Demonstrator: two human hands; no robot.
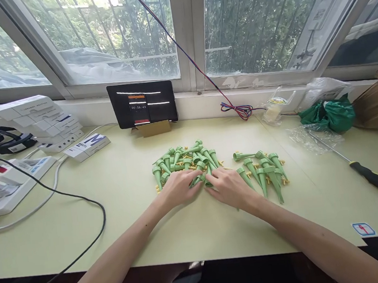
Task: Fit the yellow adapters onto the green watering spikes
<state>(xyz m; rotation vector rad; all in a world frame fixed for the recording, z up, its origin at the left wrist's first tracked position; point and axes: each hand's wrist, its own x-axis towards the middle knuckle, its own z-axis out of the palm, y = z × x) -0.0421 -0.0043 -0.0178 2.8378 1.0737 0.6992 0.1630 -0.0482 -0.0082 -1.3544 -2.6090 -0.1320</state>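
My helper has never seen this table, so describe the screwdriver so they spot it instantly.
On the pale table under the windows, find the green plastic bag toward the right. The screwdriver lies in front of it, shaft toward the clear wrap; only it has a black handle with yellow trim.

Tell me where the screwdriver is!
In the head camera's view, the screwdriver lies on the right of the table, its metal end by the clear plastic and green bag.
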